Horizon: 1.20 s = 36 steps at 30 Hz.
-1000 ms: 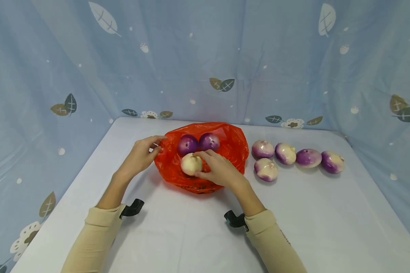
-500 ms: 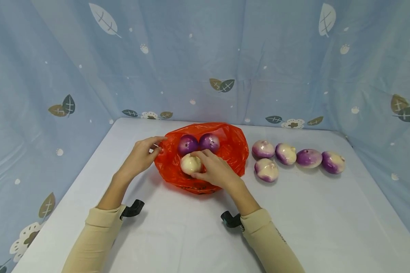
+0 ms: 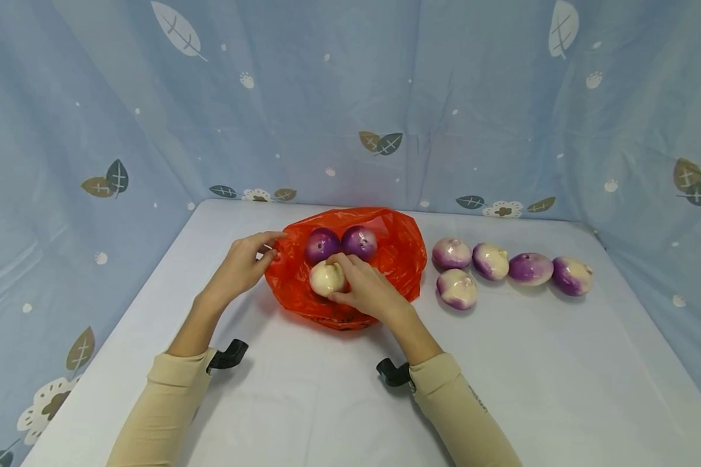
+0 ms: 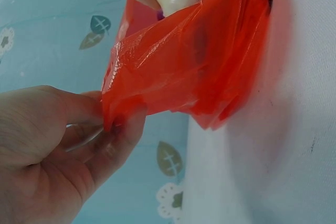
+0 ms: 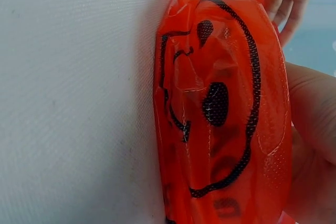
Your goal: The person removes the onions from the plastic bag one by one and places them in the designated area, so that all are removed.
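A red plastic bag (image 3: pixel 405 259) with black print sits wide-mouthed on the white table. My left hand (image 3: pixel 238 264) pinches its left rim between thumb and fingers, and the left wrist view shows the film (image 4: pixel 168 61) drawn out there. Inside the mouth, my right hand (image 3: pixel 375 290) grips a glossy cream-white onion (image 3: pixel 324 280) from its right side. Just behind that onion lie two purple onions (image 3: pixel 322 246) side by side in the bag. From the right wrist, the bag's printed wall (image 5: pixel 231 77) hides most of the right fingers and the onion.
Right of the bag, several purple-and-white onions (image 3: pixel 530 269) lie in a row, with another onion (image 3: pixel 457 289) in front of the row's left end. A blue leaf-patterned curtain (image 3: pixel 327 84) rises behind and along both sides of the table (image 3: pixel 304 402).
My right hand and forearm have shifted slightly left around the cream-white onion, which stays almost in place. The left hand keeps its hold on the bag's rim.
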{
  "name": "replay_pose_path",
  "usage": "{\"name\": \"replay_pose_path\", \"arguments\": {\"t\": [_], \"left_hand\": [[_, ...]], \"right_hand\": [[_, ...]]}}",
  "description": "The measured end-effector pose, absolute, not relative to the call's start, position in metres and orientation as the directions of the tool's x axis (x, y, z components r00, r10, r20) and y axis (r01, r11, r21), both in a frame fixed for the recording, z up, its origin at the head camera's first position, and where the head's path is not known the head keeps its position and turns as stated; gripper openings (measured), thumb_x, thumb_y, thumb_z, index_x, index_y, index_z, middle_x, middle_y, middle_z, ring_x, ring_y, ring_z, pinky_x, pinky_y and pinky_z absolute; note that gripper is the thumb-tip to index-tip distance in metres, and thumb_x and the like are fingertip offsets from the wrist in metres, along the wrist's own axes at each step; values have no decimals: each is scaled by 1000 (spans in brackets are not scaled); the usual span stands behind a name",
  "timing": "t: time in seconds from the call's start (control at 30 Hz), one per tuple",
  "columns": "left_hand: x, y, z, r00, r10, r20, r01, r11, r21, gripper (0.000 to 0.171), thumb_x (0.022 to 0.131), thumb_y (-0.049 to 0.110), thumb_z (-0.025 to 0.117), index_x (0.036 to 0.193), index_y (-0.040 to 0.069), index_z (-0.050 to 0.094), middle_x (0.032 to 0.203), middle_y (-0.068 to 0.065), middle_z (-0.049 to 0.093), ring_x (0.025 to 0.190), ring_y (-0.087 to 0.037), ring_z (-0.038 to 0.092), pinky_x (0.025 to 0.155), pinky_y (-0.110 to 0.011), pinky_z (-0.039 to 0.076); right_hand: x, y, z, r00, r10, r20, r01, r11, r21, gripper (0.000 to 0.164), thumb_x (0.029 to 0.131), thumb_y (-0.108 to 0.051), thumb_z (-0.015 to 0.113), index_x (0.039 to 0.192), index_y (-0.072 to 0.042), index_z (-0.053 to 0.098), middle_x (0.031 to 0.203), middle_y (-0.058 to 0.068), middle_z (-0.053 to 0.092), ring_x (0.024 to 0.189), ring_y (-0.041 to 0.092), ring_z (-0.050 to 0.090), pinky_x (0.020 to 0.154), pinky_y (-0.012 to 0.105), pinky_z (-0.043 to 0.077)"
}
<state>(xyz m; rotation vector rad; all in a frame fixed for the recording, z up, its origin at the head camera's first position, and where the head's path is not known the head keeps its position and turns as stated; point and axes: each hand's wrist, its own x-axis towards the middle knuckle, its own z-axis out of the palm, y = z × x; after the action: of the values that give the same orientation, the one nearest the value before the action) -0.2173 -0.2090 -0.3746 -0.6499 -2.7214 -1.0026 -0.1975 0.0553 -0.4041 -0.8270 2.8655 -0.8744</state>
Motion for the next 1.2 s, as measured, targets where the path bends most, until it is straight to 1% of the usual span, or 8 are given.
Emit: {"name": "replay_pose_path", "arguments": {"t": [0.37, 0.6, 0.93, 1.2], "left_hand": [[-219, -209, -377, -889, 345, 302, 458, 677, 576, 37, 94, -3, 53, 129, 4, 61, 112, -19, 69, 93, -35, 70, 76, -46, 61], [-219, -209, -377, -893, 343, 292, 450, 676, 583, 38, 94, -4, 52, 130, 4, 60, 112, -20, 69, 94, -35, 70, 76, -45, 61], [-221, -209, -376, -890, 341, 304, 457, 680, 574, 37, 94, -4, 53, 129, 4, 62, 111, -19, 69, 93, -35, 70, 75, -45, 62], [-219, -210, -376, -889, 337, 310, 458, 672, 582, 38, 93, -6, 52, 129, 3, 62, 111, -20, 69, 93, -36, 70, 76, -46, 61]], "right_hand": [[-199, 59, -406, -843, -522, 133, -506, 682, -529, 58, 82, -30, 79, 129, -21, 47, 123, 6, 59, 117, 23, 60, 100, 42, 53], [-199, 64, -405, -830, -538, 145, -526, 669, -525, 58, 82, -30, 79, 130, -21, 47, 122, 7, 59, 114, 23, 61, 100, 41, 54], [-197, 75, -401, -829, -538, 149, -531, 677, -510, 56, 82, -30, 79, 129, -19, 50, 121, 7, 61, 112, 24, 62, 100, 41, 54], [-192, 81, -398, -848, -513, 135, -499, 686, -529, 58, 81, -31, 80, 130, -21, 49, 124, 7, 60, 114, 26, 62, 100, 44, 53]]}}
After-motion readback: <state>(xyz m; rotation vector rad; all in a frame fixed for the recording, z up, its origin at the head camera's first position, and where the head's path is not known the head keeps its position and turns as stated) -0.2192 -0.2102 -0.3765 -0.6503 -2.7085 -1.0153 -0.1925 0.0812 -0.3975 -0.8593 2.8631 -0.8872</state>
